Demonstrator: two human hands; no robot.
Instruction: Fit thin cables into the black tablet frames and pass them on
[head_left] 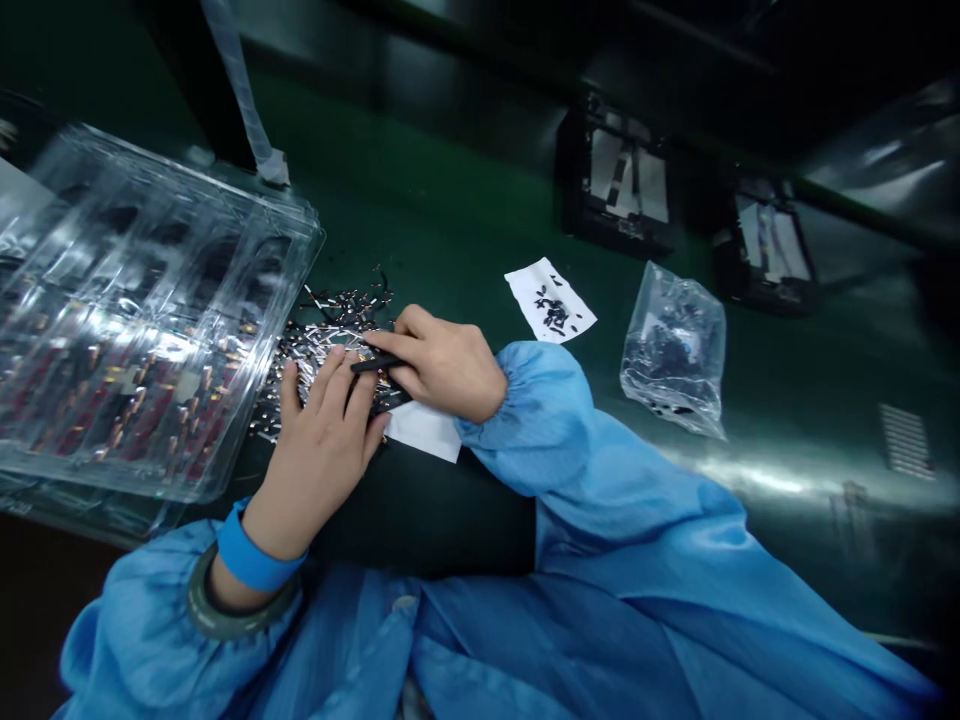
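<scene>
A pile of small, thin metallic and black parts [304, 345] lies on the green work surface beside the clear trays. Spread across the near side of this pile is my left hand [319, 440], palm down, fingers apart, with a blue band at its wrist. My right hand [446, 365] reaches in from the right, closed around a slim black stick-like tool [375, 364] whose end lies by the left fingers. The tool's exact kind is not clear. Under the right hand a piece of white paper [427, 430] partly shows.
Stacked clear plastic trays [150, 330] filled with parts stand at the left. Small black pieces lie on a white paper [559, 300]. Farther right are a clear plastic bag [675, 345] and two black fixtures [619, 185]. A post [244, 95] rises behind the trays.
</scene>
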